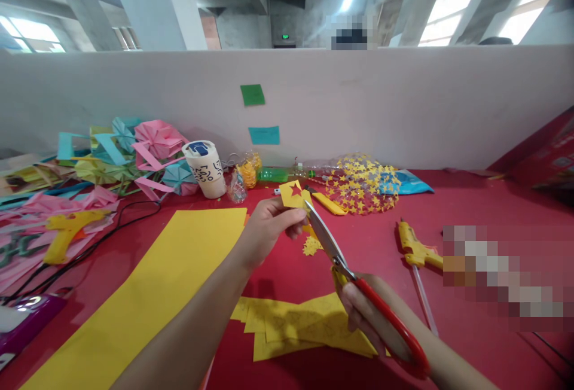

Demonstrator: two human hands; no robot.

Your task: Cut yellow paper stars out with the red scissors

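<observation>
Your one view looks from your head, forward and slightly down, across the red bench (368, 330) to the pale partition (341, 103) and the hall beyond; your forearms enter close at the bottom, and the hall sits farthest.

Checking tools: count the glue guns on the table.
2: the left glue gun lies on pink paper; the right glue gun lies right of the scissors. More may be hidden.

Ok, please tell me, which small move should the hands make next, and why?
Perhaps a short snip with the scissors: the right hand holds them with the tips at the small yellow paper, and the left hand pinches it near that edge.
</observation>
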